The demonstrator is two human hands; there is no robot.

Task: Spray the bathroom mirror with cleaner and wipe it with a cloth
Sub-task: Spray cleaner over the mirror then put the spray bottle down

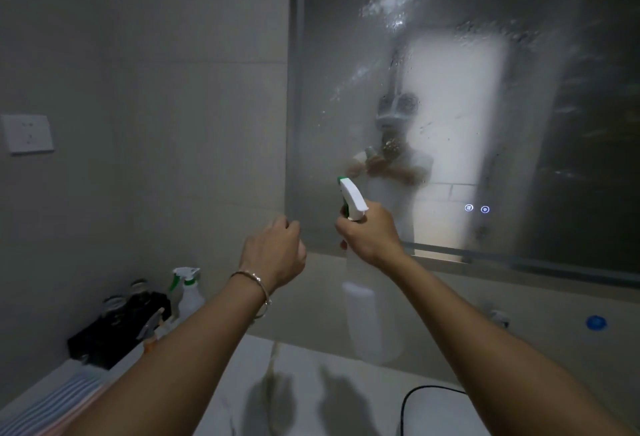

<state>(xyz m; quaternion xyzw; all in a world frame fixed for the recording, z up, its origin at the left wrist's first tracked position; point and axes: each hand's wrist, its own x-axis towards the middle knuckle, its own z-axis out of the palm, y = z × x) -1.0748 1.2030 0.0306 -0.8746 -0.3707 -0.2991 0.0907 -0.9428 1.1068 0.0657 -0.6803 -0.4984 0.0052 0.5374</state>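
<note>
The bathroom mirror [450, 89] fills the upper right and is covered in droplets and hazy streaks. My right hand [372, 233] grips a white spray bottle [372, 317] by its neck, a finger on the trigger. The bottle's white and green nozzle head [351, 198] points up and left at the mirror's lower left part. My left hand [277, 252] hovers to the left of the bottle with its fingers curled and nothing in it; a bracelet sits on that wrist. A striped cloth [59, 404] lies on the counter at the bottom left.
A second spray bottle [188, 291] and a black holder with jars [114, 324] stand against the left wall. A wall socket [29, 134] is at the far left. The sink rim [415, 397] shows at the bottom, a blue cap [596, 323] at the right.
</note>
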